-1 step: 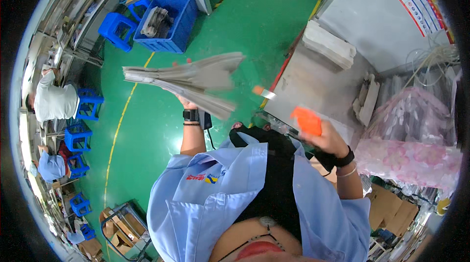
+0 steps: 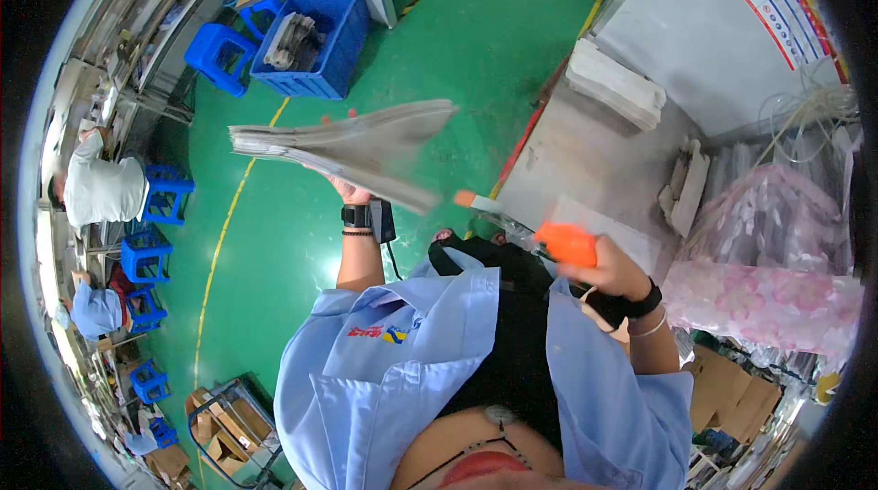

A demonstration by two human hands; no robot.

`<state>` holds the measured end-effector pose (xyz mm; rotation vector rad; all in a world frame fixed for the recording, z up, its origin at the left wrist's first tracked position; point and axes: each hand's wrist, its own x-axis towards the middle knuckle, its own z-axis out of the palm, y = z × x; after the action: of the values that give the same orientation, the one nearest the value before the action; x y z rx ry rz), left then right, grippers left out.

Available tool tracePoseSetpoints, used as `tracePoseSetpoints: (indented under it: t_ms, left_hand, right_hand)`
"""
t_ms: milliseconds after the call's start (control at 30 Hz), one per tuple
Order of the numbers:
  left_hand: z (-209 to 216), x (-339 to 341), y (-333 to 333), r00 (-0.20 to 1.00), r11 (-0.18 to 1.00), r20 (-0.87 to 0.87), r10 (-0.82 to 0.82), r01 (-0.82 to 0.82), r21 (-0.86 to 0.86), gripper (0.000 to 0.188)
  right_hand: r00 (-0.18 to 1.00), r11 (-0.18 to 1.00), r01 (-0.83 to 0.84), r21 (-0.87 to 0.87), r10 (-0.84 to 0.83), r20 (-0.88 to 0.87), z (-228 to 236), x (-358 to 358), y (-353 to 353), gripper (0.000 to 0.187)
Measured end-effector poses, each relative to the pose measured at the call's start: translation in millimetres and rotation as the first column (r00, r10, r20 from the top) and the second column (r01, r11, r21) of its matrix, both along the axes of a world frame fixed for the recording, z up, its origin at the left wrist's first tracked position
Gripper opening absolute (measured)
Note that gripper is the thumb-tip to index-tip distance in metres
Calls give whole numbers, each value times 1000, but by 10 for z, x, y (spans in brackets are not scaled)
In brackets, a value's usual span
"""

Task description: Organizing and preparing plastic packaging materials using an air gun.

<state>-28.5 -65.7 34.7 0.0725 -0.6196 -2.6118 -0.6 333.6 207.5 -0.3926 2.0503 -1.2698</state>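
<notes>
My left hand [image 2: 350, 192] grips a bundle of thin grey-white sheets [image 2: 302, 138], fingertips showing at its far side. The sheets are packed together at their left end and fan apart into two blurred wings at the right. My right hand [image 2: 618, 272] is closed round the orange handle [image 2: 565, 243] of a tool whose exact kind I cannot make out. A pale shaft with a small orange tip [image 2: 465, 198] extends from it toward the fanned sheets, apart from them. Motion blurs part of this tool.
Ahead on the left, a blue crate [image 2: 315, 42] holds more grey bundles, beside a blue stool [image 2: 219, 58]. A pale platform [image 2: 558, 147] at right bears a white stack [image 2: 615, 86]. Co-workers [image 2: 105, 183] sit along the left benches. A cart with cartons [image 2: 229, 421] stands lower left.
My right hand has shifted slightly left and down with the orange tool, its tip now closer to the sheets. The fanned ends have moved a little; my left hand stays put.
</notes>
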Motion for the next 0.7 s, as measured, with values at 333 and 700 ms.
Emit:
tracePoseSetpoints:
  t_ms: [333,700]
  left_hand:
    - [-20,254,-767,925,932,-304,-229,298,204,57]
    - [520,804,378,549,-57,743,-383,789,-612,60]
  right_hand:
    - [999,1000,-17,2,17,42,-103,96,122,33]
    - [924,940,339,-24,-329,197,-111,289,546,18]
